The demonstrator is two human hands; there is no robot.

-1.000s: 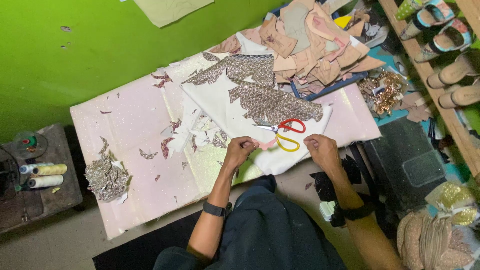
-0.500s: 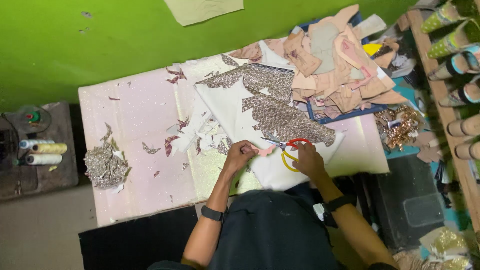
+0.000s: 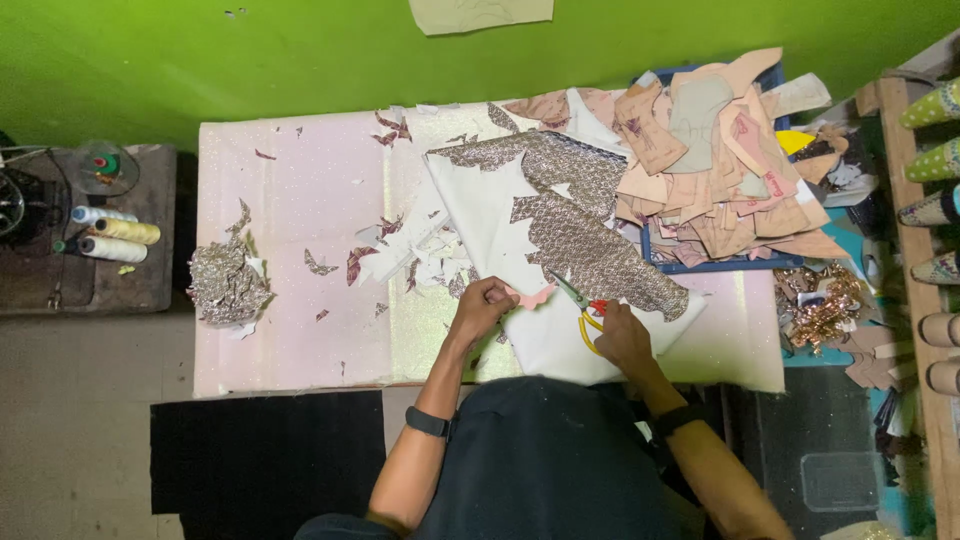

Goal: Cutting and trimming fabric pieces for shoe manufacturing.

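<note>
Just below the middle of the frame: small pink scalloped-edged cut-out piece, pinched in the curled fingers of the left hand, with the right hand just to its right. Right hand closed through the yellow and red loops of a pair of scissors, blades aimed up-left and touching the pink piece's right edge. Both hands resting over a large white sheet faced with glittery silver-brown patterned material, spread across the centre of the pale pink glittery worktop. At top centre, pinned on the bright green wall, a pale cream paper sheet, roughly rectangular, cut off by the frame edge. At upper right, a heap of tan and peach cardboard pattern pieces piled over a dark blue tray, crowding the sheet's right side. Scattered offcuts left of centre, close above the left hand. Crumpled mound of silvery scraps at the worktop's left edge. At far left, spools of thread on a dark side table. Along the right edge, shoes on a wooden rack.
</note>
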